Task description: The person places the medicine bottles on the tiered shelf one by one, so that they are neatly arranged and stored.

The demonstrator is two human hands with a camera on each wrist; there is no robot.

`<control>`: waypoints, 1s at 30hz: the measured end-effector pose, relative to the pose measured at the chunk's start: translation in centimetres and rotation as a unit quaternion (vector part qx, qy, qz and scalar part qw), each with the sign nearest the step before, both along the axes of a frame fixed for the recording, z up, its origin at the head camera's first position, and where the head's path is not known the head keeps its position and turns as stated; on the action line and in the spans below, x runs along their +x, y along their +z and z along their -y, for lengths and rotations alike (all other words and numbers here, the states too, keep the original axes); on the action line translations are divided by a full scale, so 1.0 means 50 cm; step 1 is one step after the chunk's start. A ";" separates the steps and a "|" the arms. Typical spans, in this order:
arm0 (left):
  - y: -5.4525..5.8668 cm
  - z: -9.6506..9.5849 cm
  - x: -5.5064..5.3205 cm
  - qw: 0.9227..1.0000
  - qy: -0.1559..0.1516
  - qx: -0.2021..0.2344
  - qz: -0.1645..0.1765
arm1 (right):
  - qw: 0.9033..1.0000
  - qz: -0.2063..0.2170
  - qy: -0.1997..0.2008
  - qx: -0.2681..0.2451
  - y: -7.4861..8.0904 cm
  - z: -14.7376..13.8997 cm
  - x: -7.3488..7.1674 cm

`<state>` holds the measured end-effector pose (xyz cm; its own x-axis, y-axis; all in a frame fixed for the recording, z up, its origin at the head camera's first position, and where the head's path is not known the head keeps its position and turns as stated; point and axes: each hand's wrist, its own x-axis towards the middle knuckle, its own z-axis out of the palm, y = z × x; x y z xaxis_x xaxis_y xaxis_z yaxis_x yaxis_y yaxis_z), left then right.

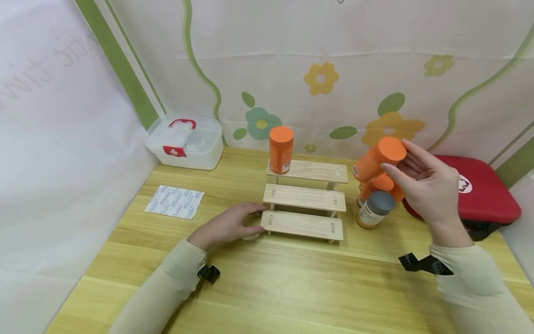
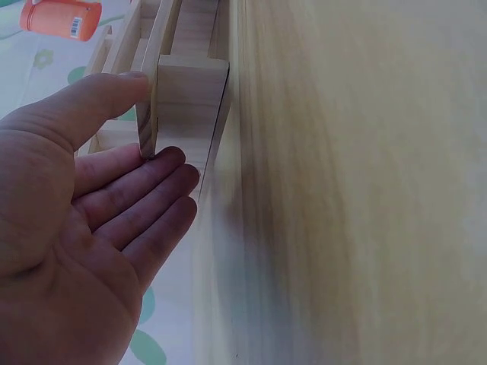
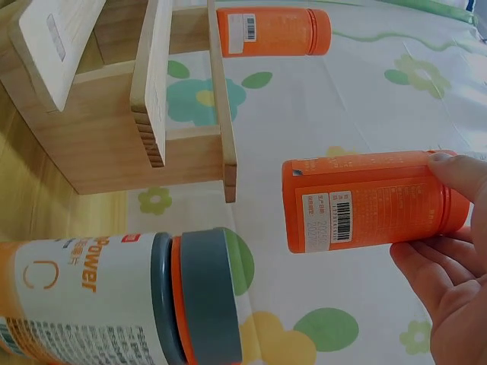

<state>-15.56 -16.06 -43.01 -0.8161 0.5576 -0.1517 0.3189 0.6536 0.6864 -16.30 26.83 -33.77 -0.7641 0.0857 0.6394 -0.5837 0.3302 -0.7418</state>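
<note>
My right hand point(image 1: 434, 183) holds an orange bottle point(image 3: 365, 205) by its cap, between thumb and fingers. The bottle is tilted in the air, above another orange-capped bottle point(image 1: 383, 183) and a grey-capped bottle point(image 1: 375, 209). At the left end of a three-step wooden rack point(image 1: 302, 223), my left hand point(image 1: 233, 225) holds the lowest step, thumb at its front corner and a finger at its back corner. Its other fingers lie fairly straight beside the end panel in the left wrist view. One orange bottle point(image 1: 281, 149) stands upright on the left of the top step.
A clear first-aid box point(image 1: 187, 144) with a red handle stands at the back left. In front of it lies a white printed packet point(image 1: 175, 202). To the right is a red zip case point(image 1: 488, 190). A flowered curtain point(image 1: 283, 69) hangs behind the table.
</note>
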 end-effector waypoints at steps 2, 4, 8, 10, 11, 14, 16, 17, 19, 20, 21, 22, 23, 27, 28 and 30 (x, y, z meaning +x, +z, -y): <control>0.000 0.000 0.000 1.000 -0.001 0.002 -0.001 | 1.000 0.002 0.003 0.000 0.001 0.006 -0.003; -0.001 0.001 0.000 1.000 -0.003 0.002 -0.005 | 1.000 0.003 0.005 0.003 0.002 0.012 -0.006; -0.002 0.002 0.000 1.000 -0.004 0.002 -0.007 | 1.000 0.010 0.022 -0.016 0.003 0.025 -0.014; -0.002 0.002 0.000 1.000 -0.004 0.003 -0.006 | 0.999 0.018 0.032 -0.033 0.003 0.032 -0.018; -0.002 0.002 0.000 1.000 -0.004 0.003 -0.005 | 0.999 0.022 0.033 -0.036 0.003 0.035 -0.020; -0.002 0.002 0.000 1.000 -0.004 0.004 -0.002 | 0.998 0.038 0.026 -0.035 0.005 0.043 -0.026; -0.003 0.002 0.000 1.000 -0.003 0.003 -0.002 | 0.999 0.045 0.013 -0.017 0.005 0.049 -0.029; -0.003 0.002 0.000 1.000 -0.002 0.004 -0.002 | 0.999 0.049 0.009 -0.008 0.005 0.051 -0.031; -0.003 0.002 0.000 1.000 -0.002 0.003 -0.002 | 0.999 0.053 0.003 0.009 0.005 0.057 -0.034; -0.003 0.002 0.000 1.000 -0.001 0.002 -0.003 | 0.998 0.055 0.002 0.015 0.005 0.059 -0.036; -0.003 0.002 -0.001 1.000 -0.001 0.001 -0.003 | 0.998 0.056 0.004 0.017 0.004 0.061 -0.038; -0.003 0.002 -0.001 1.000 -0.001 0.000 -0.003 | 0.998 0.058 0.005 0.020 0.003 0.064 -0.040; -0.003 0.002 -0.001 1.000 -0.001 0.000 -0.004 | 0.998 0.059 0.007 0.022 0.002 0.066 -0.041; -0.002 0.001 -0.002 1.000 -0.003 -0.003 -0.005 | 0.997 0.063 0.013 0.029 -0.002 0.072 -0.047; -0.002 0.001 -0.002 1.000 -0.003 -0.002 -0.005 | 0.997 0.065 0.015 0.030 -0.003 0.074 -0.048; -0.003 0.001 -0.002 1.000 -0.004 -0.001 -0.005 | 0.997 0.069 0.014 0.037 -0.005 0.077 -0.051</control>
